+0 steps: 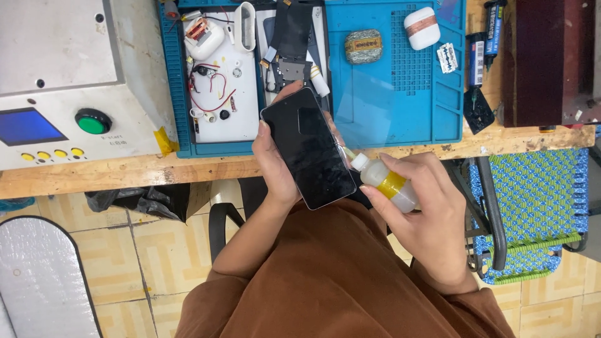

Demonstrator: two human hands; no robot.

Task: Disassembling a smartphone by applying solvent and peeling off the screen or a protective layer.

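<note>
Holding a black smartphone (308, 148) over the edge of the wooden workbench (125, 172), the person appeared to be at the stage of putting liquid along the phone's right edge, with the small clear squeeze bottle (385, 183) tipped so its nozzle met that edge near the lower half. The next move, as a judgement, would call for a light, steady squeeze and a slow run along the seam, keeping the phone tilted so nothing ran across the glass.

In the head view the left hand (274, 164) was clamped on the phone from its left side, fingertips wrapping behind and one showing at the top corner; the screen faced up, dark and angled. The right hand (426, 219) was closed around the bottle, thumb on top, wrist bent inward toward the phone. Whether any liquid was coming out could not be told from here.

Beyond the hands lay a blue work mat (394, 106) with a white tray (222, 94) of small parts and red wires, and a grey machine (69, 81) with a green button at the left.
</note>
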